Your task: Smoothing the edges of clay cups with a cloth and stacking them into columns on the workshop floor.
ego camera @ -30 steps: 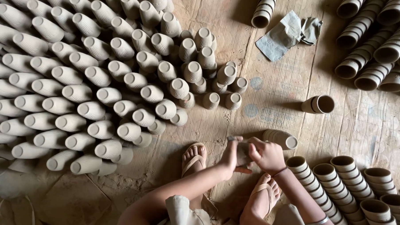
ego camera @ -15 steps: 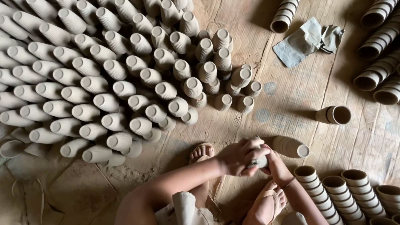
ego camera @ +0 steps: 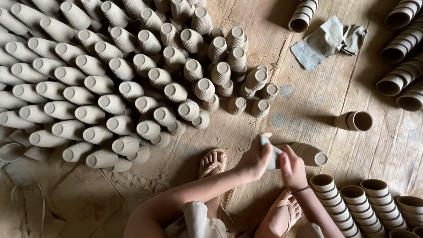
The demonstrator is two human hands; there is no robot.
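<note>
My left hand [ego camera: 251, 162] is closed around a small grey piece [ego camera: 269, 151], held up between both hands; I cannot tell whether it is a cloth pad or a shaded cup. My right hand [ego camera: 293, 170], with a band on the wrist, has its fingers against the same piece. Just behind the hands a short stack of pale ribbed clay cups [ego camera: 310, 154] lies on its side on the wooden floor. My sandalled feet [ego camera: 212, 163] rest on the boards on either side of the hands.
A big heap of pale clay cups [ego camera: 126, 79] fills the left. Nested brown cup stacks [ego camera: 355, 203] lie at lower right and more stacks [ego camera: 407, 79] at upper right. A lone pair of cups [ego camera: 354, 121] and a grey rag [ego camera: 323, 41] lie on the planks [ego camera: 313, 92].
The view has shifted a little, so the heap sits lower and further right. My hands have stayed together, and the grey piece now shows between them.
</note>
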